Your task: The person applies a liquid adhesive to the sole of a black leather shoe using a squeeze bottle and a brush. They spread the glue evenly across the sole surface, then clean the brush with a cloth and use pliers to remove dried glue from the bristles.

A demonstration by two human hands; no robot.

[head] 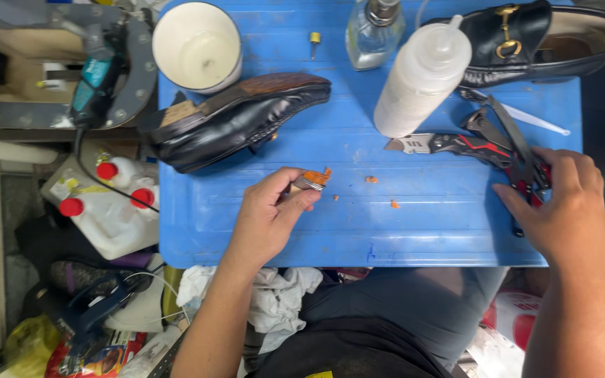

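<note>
My left hand point(269, 217) pinches a small orange and tan piece point(311, 180) over the blue work surface point(344, 224). A black leather shoe point(239, 122) lies on its side just beyond that hand, sole toward me. My right hand point(561, 210) rests palm down on red-and-black pliers point(526, 171) at the right edge of the surface. A folding utility knife point(442, 143) lies just left of the pliers, blade pointing left. Orange scraps point(371, 180) dot the surface between my hands.
A white squeeze bottle point(421, 77), a clear glass bottle point(374, 31), a white cup point(196, 45) and a second black loafer point(526, 38) stand at the far side. Red-capped white bottles point(110, 203), a power tool point(96, 84) and rags point(274, 294) crowd the floor at left.
</note>
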